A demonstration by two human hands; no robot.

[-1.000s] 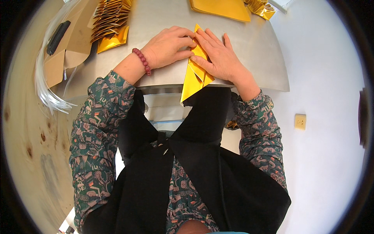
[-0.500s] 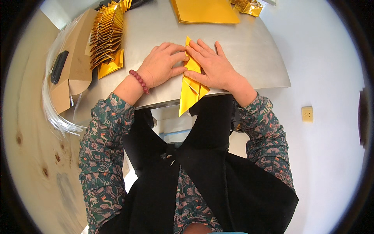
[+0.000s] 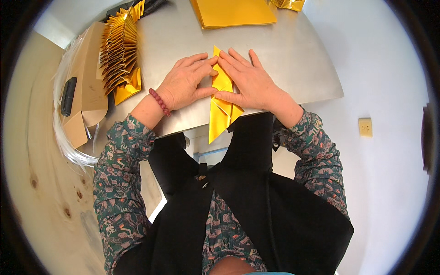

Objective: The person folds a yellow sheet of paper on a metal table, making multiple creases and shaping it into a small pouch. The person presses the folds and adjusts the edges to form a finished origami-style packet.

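A folded strip of gold paper (image 3: 220, 118) lies at the table's near edge, its pointed lower end sticking out past the edge. My right hand (image 3: 250, 82) rests flat over the strip's right side, fingers spread and thumb pointing left. From the other side my left hand (image 3: 187, 81), with a dark red bead bracelet (image 3: 159, 101) at the wrist, touches the strip's left edge with its fingertips and thumb. Those fingers are slightly bent and apart, not closed round the paper. Part of the strip is hidden under my right hand.
The metal table (image 3: 293, 64) has a rounded right side. At its far side lies a stack of gold sheets (image 3: 236, 13). On the left, a row of folded gold pieces (image 3: 120, 55) stands beside an open cardboard box (image 3: 94, 91) with clear plastic strands (image 3: 62, 137). A wall is on the right.
The strip's lower tip sits slightly lower in view. My hands remain at the strip, with only small shifts of the fingers. The whole view has shifted a little.
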